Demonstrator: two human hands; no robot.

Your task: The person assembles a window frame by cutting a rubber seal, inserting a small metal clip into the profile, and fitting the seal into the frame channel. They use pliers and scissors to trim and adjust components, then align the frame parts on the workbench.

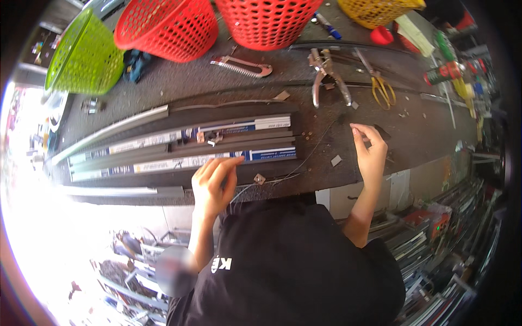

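My left hand [213, 185] is closed, thumb and fingertips together, over the near edge of the dark metal strips [228, 146] with blue-and-white labels. Whatever its fingertips pinch, if anything, is too small to make out. To the right, my right hand [372, 149] is raised above the bench with thumb and forefinger meeting in a pinch; any thing between them cannot be made out. A thin dark cord [314, 154] curves across the bench between both hands. Small metal pieces [212, 138] rest on the strips. A small square plate [259, 179] lies beside my left hand.
Along the far side stand a green basket [87, 57], two red baskets [168, 30] and a yellow basket [378, 12]. Nearer lie a utility knife [243, 66], metal pliers [328, 79] and yellow-handled scissors [382, 89]. A bottle [451, 72] lies at the right.
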